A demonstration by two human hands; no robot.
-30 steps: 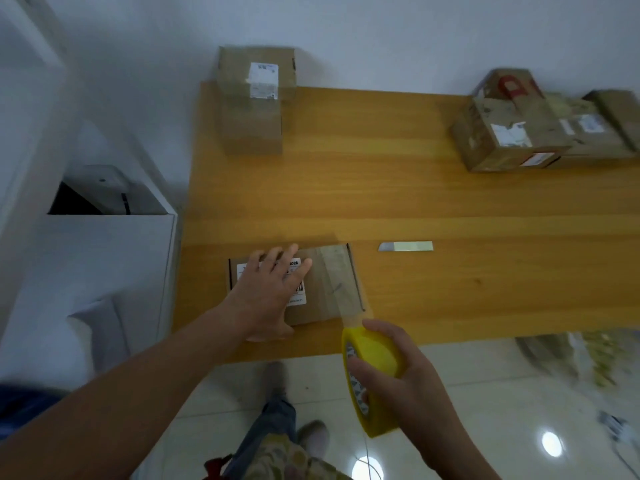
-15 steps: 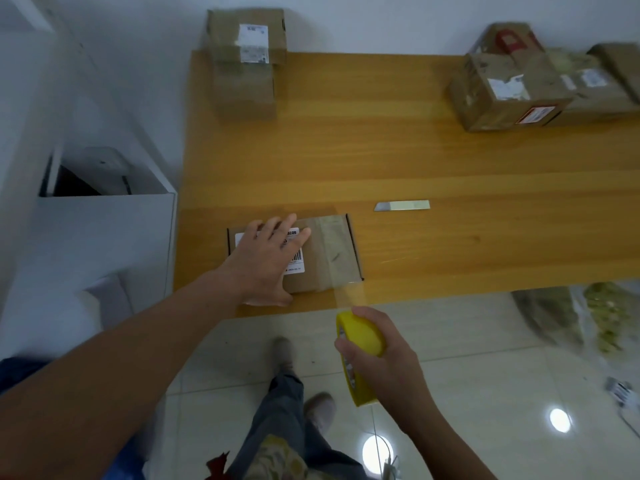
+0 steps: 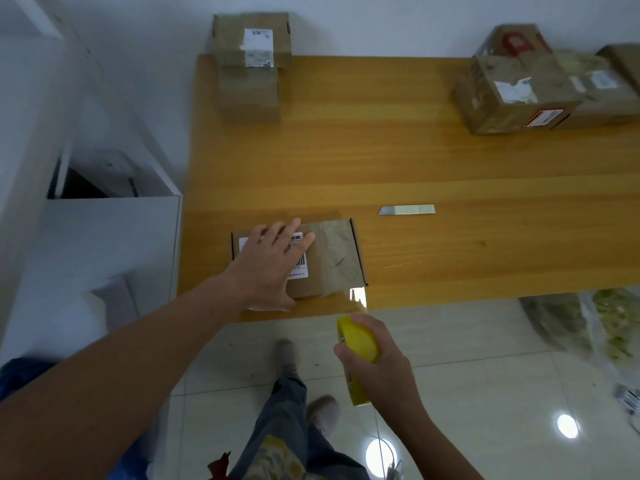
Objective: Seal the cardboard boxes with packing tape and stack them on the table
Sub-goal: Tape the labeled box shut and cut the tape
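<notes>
At the worktop point(image 3: 415, 161) edge, the left hand point(image 3: 270, 261) lies flat on a box point(image 3: 332, 258) — the right hand point(image 3: 384, 368) clasps a tape roll point(image 3: 358, 344) in curled fingers point(image 3: 346, 353), strip point(image 3: 358, 296) uncut. One stack point(image 3: 251, 64) stands done; other boxes point(image 3: 512, 95) wait.

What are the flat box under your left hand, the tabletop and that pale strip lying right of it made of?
Flat box: matte brown cardboard, with a paper label and glossy clear tape. Tabletop: wood or wood-look laminate; orange grain lines, slight sheen. Pale strip: probably metal, perhaps a blade; reflective, one slanted end.
</notes>
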